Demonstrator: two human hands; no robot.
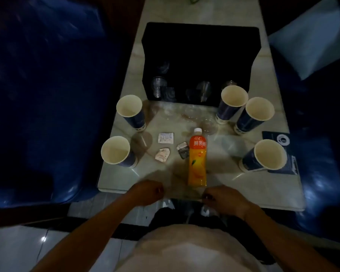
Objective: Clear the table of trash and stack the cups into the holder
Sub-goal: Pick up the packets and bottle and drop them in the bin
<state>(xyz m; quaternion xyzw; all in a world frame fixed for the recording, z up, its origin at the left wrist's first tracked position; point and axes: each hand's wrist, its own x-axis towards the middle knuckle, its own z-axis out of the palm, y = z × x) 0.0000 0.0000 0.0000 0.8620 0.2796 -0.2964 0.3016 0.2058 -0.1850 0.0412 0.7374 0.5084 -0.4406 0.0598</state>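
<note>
Several blue paper cups stand open on the pale table: two at the left, and others at the right. An orange juice bottle stands in the middle. Beside it lie a white packet, a crumpled wrapper and a dark wrapper. The black holder at the back contains clear cups. My left hand and right hand hover at the near edge with curled fingers; I see nothing in them.
Clear plastic cups lie scattered in front of the holder, one near the left paper cups. A dark card lies at the right edge. Blue sofas flank the table, with a light pillow at the right.
</note>
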